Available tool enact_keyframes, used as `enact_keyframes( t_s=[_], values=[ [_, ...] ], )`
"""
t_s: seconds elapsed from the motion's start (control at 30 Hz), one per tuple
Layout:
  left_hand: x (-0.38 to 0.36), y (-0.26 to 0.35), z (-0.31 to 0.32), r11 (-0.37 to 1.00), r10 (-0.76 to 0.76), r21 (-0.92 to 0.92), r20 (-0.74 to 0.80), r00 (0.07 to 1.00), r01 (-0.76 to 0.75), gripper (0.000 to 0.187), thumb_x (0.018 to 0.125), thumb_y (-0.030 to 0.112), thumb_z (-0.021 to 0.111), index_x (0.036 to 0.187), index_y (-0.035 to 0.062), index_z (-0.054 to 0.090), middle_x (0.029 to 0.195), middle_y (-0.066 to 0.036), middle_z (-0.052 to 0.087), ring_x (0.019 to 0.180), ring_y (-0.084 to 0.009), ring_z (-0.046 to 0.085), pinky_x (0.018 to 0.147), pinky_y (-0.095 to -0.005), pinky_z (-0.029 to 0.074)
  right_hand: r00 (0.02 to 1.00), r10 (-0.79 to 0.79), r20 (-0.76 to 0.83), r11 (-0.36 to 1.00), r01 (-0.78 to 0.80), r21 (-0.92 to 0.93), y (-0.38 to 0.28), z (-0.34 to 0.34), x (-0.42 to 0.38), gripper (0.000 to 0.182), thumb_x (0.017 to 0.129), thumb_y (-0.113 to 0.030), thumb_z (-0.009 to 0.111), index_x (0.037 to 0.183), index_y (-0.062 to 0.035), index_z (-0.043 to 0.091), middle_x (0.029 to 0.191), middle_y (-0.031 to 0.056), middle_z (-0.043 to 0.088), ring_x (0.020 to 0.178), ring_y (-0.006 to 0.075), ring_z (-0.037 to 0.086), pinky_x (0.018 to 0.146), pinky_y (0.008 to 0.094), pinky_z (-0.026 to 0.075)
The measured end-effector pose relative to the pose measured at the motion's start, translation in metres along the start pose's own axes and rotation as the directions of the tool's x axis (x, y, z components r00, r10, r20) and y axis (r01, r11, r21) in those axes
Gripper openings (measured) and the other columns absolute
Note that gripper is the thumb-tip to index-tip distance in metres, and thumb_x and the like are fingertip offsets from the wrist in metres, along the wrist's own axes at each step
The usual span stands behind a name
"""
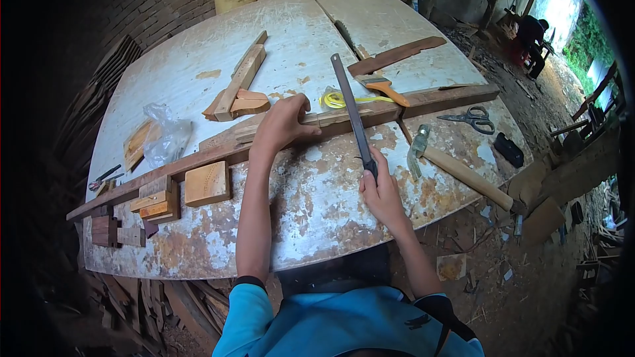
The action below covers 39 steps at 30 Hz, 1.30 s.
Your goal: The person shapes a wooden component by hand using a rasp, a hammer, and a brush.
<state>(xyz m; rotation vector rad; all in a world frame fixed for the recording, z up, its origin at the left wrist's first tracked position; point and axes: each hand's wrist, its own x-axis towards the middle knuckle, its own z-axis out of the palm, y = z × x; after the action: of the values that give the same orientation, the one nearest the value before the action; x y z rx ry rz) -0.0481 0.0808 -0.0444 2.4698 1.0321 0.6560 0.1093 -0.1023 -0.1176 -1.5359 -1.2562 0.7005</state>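
Observation:
My right hand (382, 190) is closed round the dark handle of a long flat metal tool (352, 109), which points away over the wooden beam. My left hand (283, 124) rests at a long brown wooden beam (218, 154), its fingers curved and apart from the thumb, with nothing seen between them. The beam runs across the table from lower left to right. Just beyond it, between my hands, lies a yellow tape (333, 99). A brush with an orange handle (387, 90) lies to the right of the tool.
On the table (297, 33) are a hammer (463, 173), scissors (475, 119), a saw blade (346, 38), a plastic bag (165, 135), joined wood pieces (243, 79) and small blocks (207, 184). A person (531, 36) sits far off at the upper right.

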Motion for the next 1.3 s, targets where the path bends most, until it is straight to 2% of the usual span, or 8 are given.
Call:
enact_keyframes(
  t_s=[0.13,0.23,0.53,0.63,0.73,0.87,0.9,1.3],
  values=[
    [0.002,-0.007,0.001,0.997,0.076,0.028,0.001,0.997,-0.076,0.040,0.064,0.029,0.077,0.087,-0.0007,0.063,0.079,-0.014,0.062,0.073,-0.0308,0.059,0.067,-0.0378,0.045,1.000,-0.003,-0.004,1.000,0.003,0.015,-0.002,0.000,0.000,0.046,0.092,-0.010,0.038,0.137,-0.0065,0.027,0.066,0.0043,0.051,0.057,0.0111,0.049,0.055,0.0276,0.041],
    [0.002,-0.013,0.002,0.997,0.080,-0.014,0.014,0.997,-0.079,0.043,0.066,0.032,0.075,0.094,0.0013,0.065,0.083,-0.014,0.061,0.078,-0.0299,0.059,0.070,-0.0371,0.045,1.000,-0.007,0.012,1.000,0.007,-0.023,-0.002,-0.001,0.001,0.048,0.092,-0.011,0.038,0.137,-0.0060,0.024,0.061,0.0094,0.053,0.055,0.0219,0.056,0.056,0.0362,0.043],
    [-0.002,-0.014,0.001,0.996,0.043,0.080,0.085,0.995,-0.050,0.048,0.066,0.035,0.075,0.103,0.0045,0.065,0.090,-0.013,0.056,0.089,-0.0282,0.056,0.076,-0.0373,0.045,1.000,0.021,0.010,1.000,-0.021,0.009,-0.006,-0.002,0.001,0.049,0.091,-0.011,0.038,0.138,-0.0075,0.023,0.062,0.0079,0.052,0.056,0.0204,0.055,0.057,0.0344,0.043],
    [0.000,-0.018,0.012,0.984,0.074,0.163,0.014,0.997,-0.075,0.052,0.064,0.038,0.076,0.099,0.0024,0.063,0.088,-0.013,0.056,0.088,-0.0283,0.055,0.075,-0.0368,0.044,0.999,0.037,0.013,0.999,-0.036,-0.027,-0.005,-0.002,0.002,0.049,0.091,-0.011,0.039,0.138,-0.0080,0.025,0.062,0.0128,0.055,0.058,0.0278,0.058,0.057,0.0382,0.043],
    [-0.002,-0.003,0.027,0.924,0.124,0.370,-0.055,0.991,-0.095,0.054,0.059,0.044,0.077,0.088,0.0027,0.058,0.081,-0.012,0.058,0.084,-0.0285,0.057,0.071,-0.0377,0.045,0.999,-0.049,-0.003,0.984,0.048,-0.172,-0.007,0.004,0.008,0.046,0.091,-0.011,0.039,0.137,-0.0079,0.029,0.061,0.0073,0.051,0.053,0.0152,0.051,0.052,0.0319,0.042],
    [0.003,-0.002,0.037,0.907,-0.010,0.420,-0.056,0.998,0.032,0.058,0.051,0.050,0.078,0.075,0.0062,0.050,0.067,-0.012,0.060,0.069,-0.0293,0.061,0.059,-0.0410,0.046,0.998,-0.058,0.030,0.948,0.064,-0.312,-0.025,0.016,0.025,0.047,0.090,-0.009,0.039,0.136,-0.0060,0.029,0.062,0.0195,0.053,0.057,0.0336,0.058,0.056,0.0402,0.042],
    [0.003,-0.001,0.036,0.899,-0.005,0.436,-0.062,0.998,0.032,0.057,0.051,0.049,0.079,0.076,0.0059,0.052,0.066,-0.012,0.061,0.067,-0.0293,0.062,0.057,-0.0403,0.047,0.985,-0.172,-0.021,0.951,0.161,-0.263,-0.024,0.022,0.035,0.047,0.090,-0.006,0.040,0.135,-0.0054,0.031,0.064,0.0249,0.054,0.064,0.0420,0.058,0.059,0.0449,0.042],
    [0.005,-0.001,0.038,0.908,-0.067,0.408,-0.086,0.994,0.097,0.054,0.051,0.042,0.082,0.081,0.0042,0.058,0.070,-0.014,0.064,0.068,-0.0309,0.065,0.058,-0.0390,0.049,0.991,-0.120,0.065,0.867,0.136,-0.479,-0.036,0.044,0.068,0.062,0.079,0.003,0.045,0.137,-0.0003,0.025,0.076,0.0286,0.059,0.072,0.0428,0.060,0.062,0.0494,0.047]
  ],
)
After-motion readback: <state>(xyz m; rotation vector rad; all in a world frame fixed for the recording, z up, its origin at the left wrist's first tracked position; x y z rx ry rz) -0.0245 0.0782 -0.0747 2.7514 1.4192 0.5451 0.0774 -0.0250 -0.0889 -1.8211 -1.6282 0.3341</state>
